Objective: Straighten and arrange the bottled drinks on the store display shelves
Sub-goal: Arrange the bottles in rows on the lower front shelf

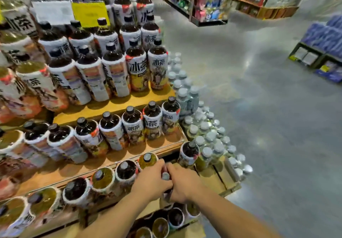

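Tea bottles with white labels and dark caps stand in rows on a stepped wooden display shelf (118,106). On a lower step, my left hand (150,181) and my right hand (183,184) wrap around one bottle (165,176); only its grey cap shows between my fingers. A yellow-tea bottle (147,159) stands just behind my left hand. A dark-tea bottle (126,171) is to its left. Another dark bottle (189,152) stands alone at the shelf's right end.
Shrink-wrapped packs of water bottles (203,132) are stacked on the floor along the shelf's right side. More bottles (175,217) sit in a box below my arms. Grey floor (268,108) spreads to the right. Other shelving (203,0) stands beyond.
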{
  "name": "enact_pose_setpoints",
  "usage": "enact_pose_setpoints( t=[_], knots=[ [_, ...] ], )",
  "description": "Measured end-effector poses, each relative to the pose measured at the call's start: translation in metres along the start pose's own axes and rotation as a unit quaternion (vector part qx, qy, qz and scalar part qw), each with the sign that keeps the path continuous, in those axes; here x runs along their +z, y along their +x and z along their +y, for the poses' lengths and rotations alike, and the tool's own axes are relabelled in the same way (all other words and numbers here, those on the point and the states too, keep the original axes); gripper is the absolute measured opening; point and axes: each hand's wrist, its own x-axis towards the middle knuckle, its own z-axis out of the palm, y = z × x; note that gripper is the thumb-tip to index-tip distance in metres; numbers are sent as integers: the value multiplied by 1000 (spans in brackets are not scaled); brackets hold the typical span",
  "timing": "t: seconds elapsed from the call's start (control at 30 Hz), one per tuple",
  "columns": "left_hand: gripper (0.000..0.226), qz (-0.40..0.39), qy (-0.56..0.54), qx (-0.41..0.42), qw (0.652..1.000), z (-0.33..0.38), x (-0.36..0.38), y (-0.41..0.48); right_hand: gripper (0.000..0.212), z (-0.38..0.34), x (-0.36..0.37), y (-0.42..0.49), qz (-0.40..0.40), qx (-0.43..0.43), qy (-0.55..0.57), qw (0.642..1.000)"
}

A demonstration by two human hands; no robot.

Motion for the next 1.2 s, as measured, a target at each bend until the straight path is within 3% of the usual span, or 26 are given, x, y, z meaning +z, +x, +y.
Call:
enact_pose_setpoints(
  t=[0.17,0.57,0.97,1.07,1.2],
  knots=[
    [31,-2,30,-21,999,19,5,35,63,27,0,27,-15,13,38,999],
    [35,14,-46,-97,994,18,12,89,70,53,2,80,-3,39,96,995],
    [29,38,-80,-117,989,8,26,114,41,60,3,102,21,65,161,985],
    [33,56,-74,-112,989,0,21,103,49,59,4,103,17,74,143,987],
    [12,122,-26,-140,982,-24,8,77,75,52,1,100,-25,109,106,988]
  ],
)
